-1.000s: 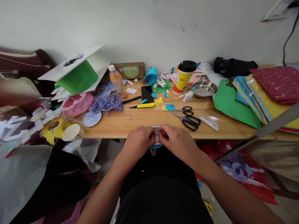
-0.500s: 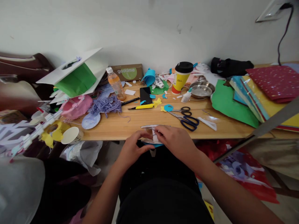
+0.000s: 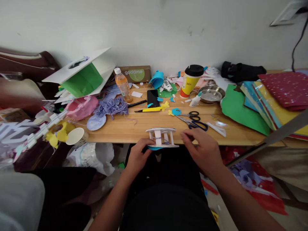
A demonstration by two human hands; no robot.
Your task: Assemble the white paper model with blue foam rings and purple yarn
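Note:
A small white craft frame (image 3: pixel 158 134), two flat pieces joined by short white posts with a blue underside, is at the table's front edge. My left hand (image 3: pixel 139 154) grips its left end between thumb and fingers. A purplish strand runs between the posts. To the right of the frame and apart from it is my right hand (image 3: pixel 202 146), thumb and fingertips drawn together; whatever is between them is too small to make out. Beyond it lie dark-handled scissors (image 3: pixel 197 125), a second pair of scissors (image 3: pixel 193 115) and a yellow utility knife (image 3: pixel 151 109).
Purple yarn (image 3: pixel 112 107), a drink bottle (image 3: pixel 124 85) and a paper cup (image 3: pixel 76 137) are at left. A phone (image 3: pixel 153 98), yellow coffee cup (image 3: pixel 191 81), glue bottle (image 3: pixel 195 100) and metal bowl (image 3: pixel 211 94) stand behind. Green sheets (image 3: pixel 243 112) lie right. A grey bar (image 3: pixel 269 136) crosses the right side.
My right hand has come off the craft frame and moved right, uncovering its posts. My left hand has shifted to the frame's left end. The view has turned slightly left.

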